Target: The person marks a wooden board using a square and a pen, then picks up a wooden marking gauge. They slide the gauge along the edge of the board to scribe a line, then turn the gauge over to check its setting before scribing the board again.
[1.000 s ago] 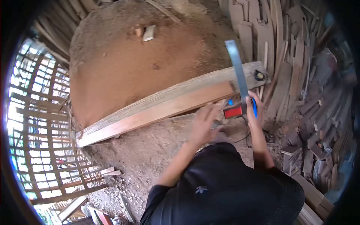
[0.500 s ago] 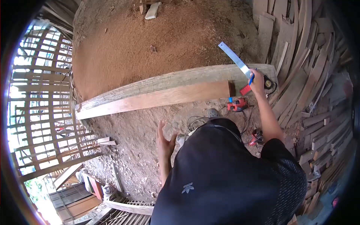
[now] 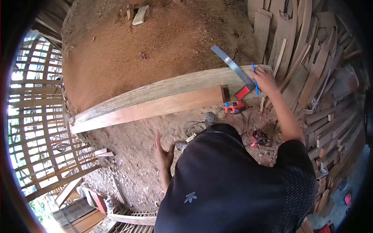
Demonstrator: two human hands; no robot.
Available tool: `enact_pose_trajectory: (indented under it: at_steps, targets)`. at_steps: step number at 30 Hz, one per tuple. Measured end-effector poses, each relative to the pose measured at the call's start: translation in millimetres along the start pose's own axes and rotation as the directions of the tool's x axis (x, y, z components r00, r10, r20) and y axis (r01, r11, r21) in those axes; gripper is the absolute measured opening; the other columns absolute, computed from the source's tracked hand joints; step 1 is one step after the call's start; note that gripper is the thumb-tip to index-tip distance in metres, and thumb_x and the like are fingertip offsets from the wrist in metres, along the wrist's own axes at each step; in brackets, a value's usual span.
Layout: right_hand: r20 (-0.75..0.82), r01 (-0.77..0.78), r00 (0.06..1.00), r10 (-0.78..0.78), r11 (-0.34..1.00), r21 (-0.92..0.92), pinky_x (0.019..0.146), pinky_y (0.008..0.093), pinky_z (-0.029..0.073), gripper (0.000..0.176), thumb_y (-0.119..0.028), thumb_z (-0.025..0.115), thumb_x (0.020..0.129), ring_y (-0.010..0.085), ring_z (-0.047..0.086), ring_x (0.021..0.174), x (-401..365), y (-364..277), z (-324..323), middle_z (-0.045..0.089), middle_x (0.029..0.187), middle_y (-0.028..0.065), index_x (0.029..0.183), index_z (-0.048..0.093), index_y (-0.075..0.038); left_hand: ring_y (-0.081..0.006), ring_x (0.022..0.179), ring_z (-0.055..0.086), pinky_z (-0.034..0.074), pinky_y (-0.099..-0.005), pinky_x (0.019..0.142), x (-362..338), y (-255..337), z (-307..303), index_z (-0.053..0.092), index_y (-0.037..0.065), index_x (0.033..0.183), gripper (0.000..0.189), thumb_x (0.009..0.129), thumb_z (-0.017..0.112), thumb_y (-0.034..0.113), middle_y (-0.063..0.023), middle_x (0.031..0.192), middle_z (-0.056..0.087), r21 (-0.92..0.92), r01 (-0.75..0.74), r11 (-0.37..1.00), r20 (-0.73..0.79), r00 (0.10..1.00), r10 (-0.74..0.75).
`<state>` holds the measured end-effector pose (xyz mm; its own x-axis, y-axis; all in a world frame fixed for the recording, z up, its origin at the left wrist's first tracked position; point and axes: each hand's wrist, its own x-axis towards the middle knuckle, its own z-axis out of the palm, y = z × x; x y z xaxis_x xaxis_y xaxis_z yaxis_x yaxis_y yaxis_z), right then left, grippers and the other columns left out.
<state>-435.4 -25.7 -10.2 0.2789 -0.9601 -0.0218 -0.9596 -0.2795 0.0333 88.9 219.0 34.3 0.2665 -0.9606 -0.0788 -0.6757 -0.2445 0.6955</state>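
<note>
My right hand (image 3: 265,80) is at the right end of a long weathered plank (image 3: 186,80), fingers closed around a slim blue pen (image 3: 255,79). Just left of it, a square with a metal blade (image 3: 231,62) and a red handle (image 3: 244,91) rests on the plank, its blade reaching past the far edge. A smooth reddish-brown board (image 3: 155,110) lies along the plank's near side. Low at my left side, my left hand (image 3: 164,153) hangs with fingers apart, holding nothing. Whatever lies beneath my right palm is hidden.
A red power tool (image 3: 234,107) with a cord sits near the board's right end, and another red tool (image 3: 259,139) is on the ground closer to me. Stacked wood strips (image 3: 303,77) line the right side. Sawdust (image 3: 128,50) covers the ground beyond the plank.
My right hand has let go of the square, which now rests on the plank, and has moved over where a tape measure showed. The pen stays in it. The whole view has shifted slightly.
</note>
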Motion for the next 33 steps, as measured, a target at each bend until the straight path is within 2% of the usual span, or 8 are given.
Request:
enact_pose_trajectory:
  at_steps: [8, 15, 20, 21, 22, 26, 28, 33]
  targets:
    - [0.242, -0.011, 0.97, 0.011, 1.0, 0.001, 0.11, 0.0514, 0.047, 0.057, 0.0, 0.05, 0.095, 0.0357, 0.04, 0.148, 10.7, 7.0, 0.0, 0.051, 0.153, 0.015, 0.149, 0.051, -0.019, -0.0413, 0.135, 0.053, 0.043, -0.0489, 0.111, 13.1, 15.8, 11.3, 0.039, 0.005, 0.155, 0.084, 0.086, 0.083, 0.025, -0.0219, 0.143, 0.058, -0.034, 0.015, 0.999, 0.01, 1.0, -0.015]
    - [0.136, -0.014, 0.991, -0.015, 0.978, 0.208, 0.114, 0.0447, 0.044, 0.052, 0.008, 0.055, 0.089, 0.0366, 0.046, 0.143, 11.3, 10.8, -18.7, 0.049, 0.154, 0.0178, 0.137, 0.062, -0.01, -0.0417, 0.133, 0.054, 0.044, -0.0471, 0.11, 9.5, 6.4, 26.8, 0.043, 0.003, 0.151, 0.081, 0.083, 0.084, 0.016, -0.0244, 0.14, 0.059, -0.052, -0.029, 0.998, 0.029, 0.999, 0.031]
    - [-0.214, 0.222, 0.967, -0.139, 0.872, 0.437, 0.116, 0.0472, 0.041, 0.048, -0.012, 0.064, 0.093, 0.0397, 0.048, 0.139, 39.5, -102.9, -52.6, 0.053, 0.15, 0.0175, 0.141, 0.06, -0.011, -0.0442, 0.126, 0.057, 0.047, -0.0465, 0.104, 3.4, -0.9, 17.5, 0.045, 0.002, 0.15, 0.078, 0.085, 0.083, 0.021, -0.0276, 0.138, 0.058, 0.016, -0.019, 1.0, -0.053, 0.998, 0.02]
    - [-0.209, 0.311, 0.949, -0.237, 0.821, 0.479, 0.117, 0.0482, 0.04, 0.051, -0.017, 0.068, 0.092, 0.0398, 0.046, 0.141, 46.9, -139.0, -49.9, 0.052, 0.151, 0.0184, 0.142, 0.059, -0.012, -0.0449, 0.123, 0.057, 0.048, -0.0471, 0.102, 1.3, 14.7, 9.6, 0.042, 0.003, 0.152, 0.081, 0.086, 0.082, 0.025, -0.0274, 0.139, 0.057, -0.086, 0.191, 0.978, 0.041, 0.981, -0.188]
    - [-0.209, 0.392, 0.92, -0.332, 0.765, 0.511, 0.117, 0.0491, 0.039, 0.055, -0.022, 0.072, 0.091, 0.0399, 0.044, 0.142, 48.9, -177.5, -50.7, 0.05, 0.152, 0.0192, 0.143, 0.058, -0.012, -0.045, 0.123, 0.057, 0.048, -0.0477, 0.102, -4.8, -4.4, 20.0, 0.04, 0.004, 0.153, 0.082, 0.086, 0.081, 0.027, -0.0273, 0.14, 0.056, 0.0, 0.038, 0.999, -0.025, 0.999, -0.038]
    - [-0.083, 0.588, 0.787, -0.611, 0.703, 0.399, 0.121, 0.0517, 0.032, 0.074, -0.028, 0.081, 0.085, 0.0394, 0.033, 0.15, 54.2, -309.2, -72.2, 0.041, 0.16, 0.0169, 0.152, 0.05, -0.015, -0.0421, 0.13, 0.056, 0.047, -0.046, 0.106, -17.1, 12.0, 13.2, 0.042, 0.011, 0.154, 0.079, 0.088, 0.079, 0.032, -0.0231, 0.142, 0.057, -0.037, 0.09, 0.995, -0.091, 0.991, -0.093]
    - [0.012, 0.588, 0.785, -0.62, 0.75, 0.301, 0.12, 0.0538, 0.031, 0.093, -0.028, 0.087, 0.078, 0.0417, 0.029, 0.151, 59.6, -349.4, -57.2, 0.032, 0.164, 0.0172, 0.158, 0.04, -0.02, -0.0415, 0.13, 0.056, 0.048, -0.0459, 0.106, -29.1, 10.8, 12.7, 0.037, 0.012, 0.157, 0.081, 0.09, 0.078, 0.033, -0.0222, 0.141, 0.057, -0.045, 0.096, 0.994, -0.135, 0.986, -0.101]
    - [-0.045, 0.593, 0.801, -0.597, 0.782, 0.193, 0.115, 0.0548, 0.035, 0.095, -0.023, 0.087, 0.077, 0.0408, 0.041, 0.138, 72.2, -372.6, -25.6, 0.038, 0.154, 0.0197, 0.159, 0.038, -0.027, -0.0418, 0.129, 0.056, 0.048, -0.0468, 0.106, -70.5, -7.3, 20.6, 0.038, 0.012, 0.156, 0.081, 0.089, 0.077, 0.034, -0.0232, 0.141, 0.057, -0.136, 0.222, 0.966, -0.265, 0.931, -0.251]
